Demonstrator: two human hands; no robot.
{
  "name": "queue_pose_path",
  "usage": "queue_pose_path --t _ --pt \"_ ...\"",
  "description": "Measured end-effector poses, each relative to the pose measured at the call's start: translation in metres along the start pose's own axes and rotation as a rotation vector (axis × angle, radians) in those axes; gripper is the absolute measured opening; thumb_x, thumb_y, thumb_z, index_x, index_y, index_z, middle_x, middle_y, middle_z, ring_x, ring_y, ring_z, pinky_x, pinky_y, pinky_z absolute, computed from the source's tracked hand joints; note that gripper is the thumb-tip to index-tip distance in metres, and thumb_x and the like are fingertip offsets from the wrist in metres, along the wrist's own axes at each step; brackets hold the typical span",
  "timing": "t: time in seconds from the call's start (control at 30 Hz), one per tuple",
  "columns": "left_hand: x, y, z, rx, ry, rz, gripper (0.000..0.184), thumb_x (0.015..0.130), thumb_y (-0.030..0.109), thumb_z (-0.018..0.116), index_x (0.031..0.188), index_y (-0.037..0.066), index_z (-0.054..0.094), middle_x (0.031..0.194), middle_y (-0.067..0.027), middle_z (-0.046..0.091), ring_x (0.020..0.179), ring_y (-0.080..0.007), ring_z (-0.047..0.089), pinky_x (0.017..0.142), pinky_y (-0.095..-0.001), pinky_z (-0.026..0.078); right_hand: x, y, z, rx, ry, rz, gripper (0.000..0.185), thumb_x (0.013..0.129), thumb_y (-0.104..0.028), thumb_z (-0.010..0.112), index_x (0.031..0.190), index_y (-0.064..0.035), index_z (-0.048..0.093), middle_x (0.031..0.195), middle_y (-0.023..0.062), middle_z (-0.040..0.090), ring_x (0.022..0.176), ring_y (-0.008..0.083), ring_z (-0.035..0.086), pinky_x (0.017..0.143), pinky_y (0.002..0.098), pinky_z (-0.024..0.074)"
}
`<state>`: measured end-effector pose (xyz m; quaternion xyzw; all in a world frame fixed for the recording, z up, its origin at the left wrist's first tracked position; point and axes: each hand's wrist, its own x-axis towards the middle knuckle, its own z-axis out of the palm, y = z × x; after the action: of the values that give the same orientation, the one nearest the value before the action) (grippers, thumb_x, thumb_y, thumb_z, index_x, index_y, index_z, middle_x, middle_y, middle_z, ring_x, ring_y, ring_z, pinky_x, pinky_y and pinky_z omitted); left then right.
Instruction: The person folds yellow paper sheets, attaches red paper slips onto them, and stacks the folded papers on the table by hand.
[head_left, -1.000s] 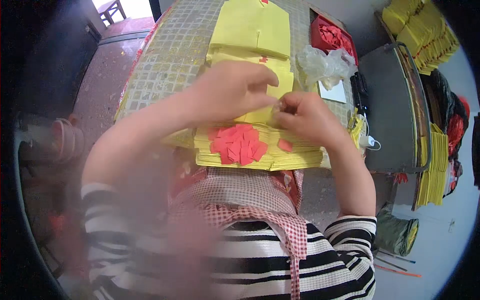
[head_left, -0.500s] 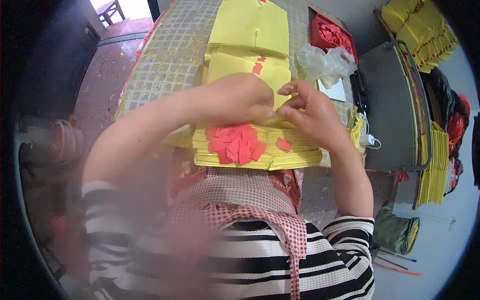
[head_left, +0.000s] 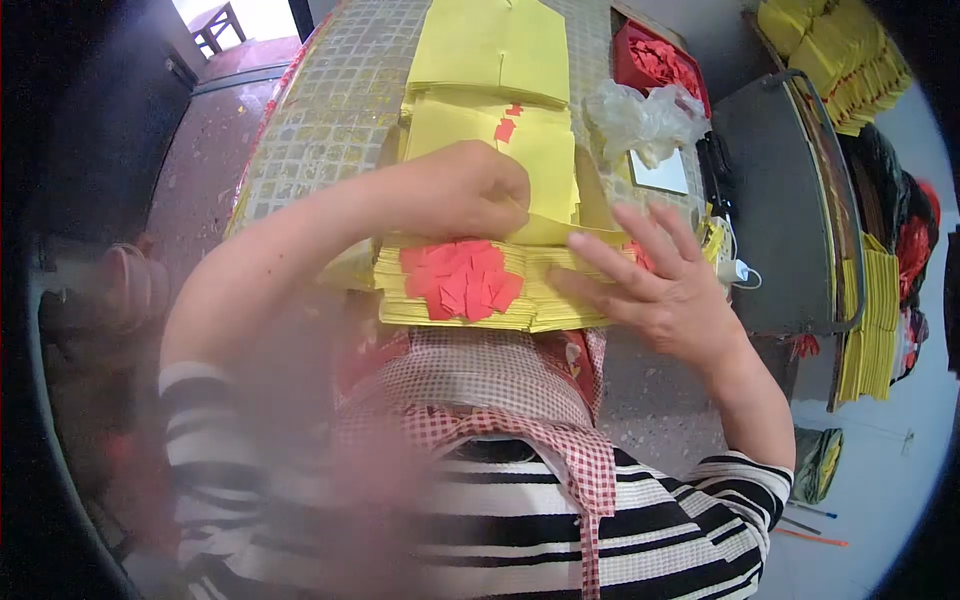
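My left hand (head_left: pixel 475 195) is closed, its thumb and fingers pinching the edge of a yellow paper sheet (head_left: pixel 565 232) over the near stack. To its right, my right hand (head_left: pixel 660 290) has its fingers spread over the right side of the near yellow paper stack (head_left: pixel 545 300). A bit of red paper (head_left: pixel 640 257) shows between the right fingers; I cannot tell whether it touches them. A loose pile of red paper slips (head_left: pixel 465 282) lies on the near stack, below my left hand. Beyond the hands, a red slip (head_left: pixel 505 130) rests on another yellow stack (head_left: pixel 450 125).
A further yellow stack (head_left: pixel 490 45) lies at the far side of the tile-patterned tabletop (head_left: pixel 330 120). At the right are a red box (head_left: pixel 628 60) of red slips, a crumpled plastic bag (head_left: pixel 650 120) and a white card (head_left: pixel 660 172). More yellow paper (head_left: pixel 868 320) is piled beyond.
My right hand has moved right from beside the left hand, and its fingers have spread. The single red slip no longer shows at its former spot on the near stack.
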<state>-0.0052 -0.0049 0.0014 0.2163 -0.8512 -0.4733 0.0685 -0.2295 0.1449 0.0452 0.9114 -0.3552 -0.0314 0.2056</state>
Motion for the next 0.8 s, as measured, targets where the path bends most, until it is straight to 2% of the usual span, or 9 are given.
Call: queue_pose_path --t 0.13,0.2,0.3,0.53,0.6,0.63,0.67,0.73,0.8 --pt "-0.001 -0.002 0.002 -0.012 0.032 0.018 0.022 0.084 0.019 0.063 0.085 -0.003 0.062 0.072 -0.0071 0.062 0.068 -0.011 0.055 0.062 -0.0275 0.046 0.01 -0.007 -0.008 0.36 -0.058 0.145 0.045 0.07 -0.018 0.068 0.115 -0.0215 0.062 0.136 0.0038 0.046 0.127 0.0329 0.038 0.104 0.0481 0.0303" --pt "-0.001 -0.002 0.003 -0.018 0.026 0.008 0.022 0.084 0.019 0.063 0.085 -0.003 0.062 0.072 -0.007 0.062 0.068 -0.0108 0.055 0.062 -0.0273 0.046 0.016 -0.015 0.003 0.691 0.091 0.315 0.036 0.068 -0.015 0.071 0.103 -0.0111 0.063 0.129 0.0128 0.048 0.121 0.0363 0.042 0.101 0.0482 0.0312" --pt "-0.001 -0.001 0.004 -0.008 0.03 -0.008 0.022 0.083 0.019 0.063 0.086 -0.003 0.062 0.073 -0.0076 0.062 0.069 -0.0117 0.056 0.063 -0.0275 0.047 0.026 -0.027 0.01 0.699 0.176 0.467 0.025 0.071 -0.014 0.07 0.092 -0.0041 0.06 0.118 0.0179 0.051 0.113 0.0376 0.045 0.096 0.0476 0.0336" --pt "-0.002 0.0 0.001 0.06 -0.011 0.001 0.026 0.085 0.018 0.06 0.1 -0.002 0.063 0.083 -0.0138 0.065 0.076 -0.0204 0.063 0.071 -0.0323 0.049 0.028 -0.033 -0.009 0.683 0.346 0.602 0.02 0.072 -0.011 0.07 0.083 -0.0017 0.057 0.102 0.0162 0.055 0.101 0.0332 0.051 0.088 0.0419 0.0388" --pt "0.0 -0.002 0.002 0.086 0.021 0.006 0.025 0.086 0.018 0.059 0.1 -0.002 0.063 0.084 -0.0148 0.065 0.077 -0.0215 0.062 0.073 -0.0329 0.049 0.023 -0.021 -0.006 0.977 0.279 0.671 0.019 0.073 -0.011 0.07 0.084 -0.0025 0.058 0.088 0.0124 0.059 0.087 0.0288 0.057 0.08 0.036 0.0437" --pt "0.0 -0.003 0.003 0.114 0.052 0.011 0.025 0.087 0.018 0.058 0.1 -0.003 0.062 0.086 -0.0159 0.065 0.079 -0.0227 0.062 0.074 -0.0336 0.049 0.027 -0.017 0.003 0.9 0.361 0.674 0.016 0.077 -0.01 0.068 0.086 -0.0013 0.059 0.078 0.0099 0.061 0.075 0.0241 0.06 0.071 0.0315 0.0466" --pt "0.001 -0.002 0.003 0.115 0.053 0.012 0.025 0.087 0.018 0.058 0.1 -0.003 0.062 0.086 -0.0159 0.065 0.079 -0.0227 0.062 0.074 -0.0336 0.049 0.032 -0.012 0.008 0.899 0.363 0.673 0.016 0.077 -0.01 0.068 0.086 -0.0013 0.059 0.078 0.0099 0.061 0.075 0.0241 0.06 0.071 0.0315 0.0466" --pt "0.002 0.0 0.002 0.142 0.068 0.018 0.024 0.089 0.018 0.057 0.1 -0.003 0.062 0.088 -0.0176 0.063 0.081 -0.0254 0.061 0.076 -0.0348 0.047 0.039 -0.002 0.016 1.211 0.174 0.877 0.014 0.079 -0.009 0.064 0.089 0.0009 0.06 0.082 0.0116 0.063 0.076 0.0216 0.061 0.07 0.0311 0.0476" --pt "0.004 0.001 0.003 0.157 0.065 0.009 0.024 0.089 0.018 0.057 0.1 -0.003 0.061 0.088 -0.0177 0.063 0.081 -0.0261 0.061 0.076 -0.0355 0.047 0.046 0.005 0.025 1.229 0.109 0.831 0.016 0.08 -0.008 0.062 0.092 0.0018 0.06 0.083 0.0119 0.063 0.076 0.0205 0.062 0.069 0.0309 0.0483"
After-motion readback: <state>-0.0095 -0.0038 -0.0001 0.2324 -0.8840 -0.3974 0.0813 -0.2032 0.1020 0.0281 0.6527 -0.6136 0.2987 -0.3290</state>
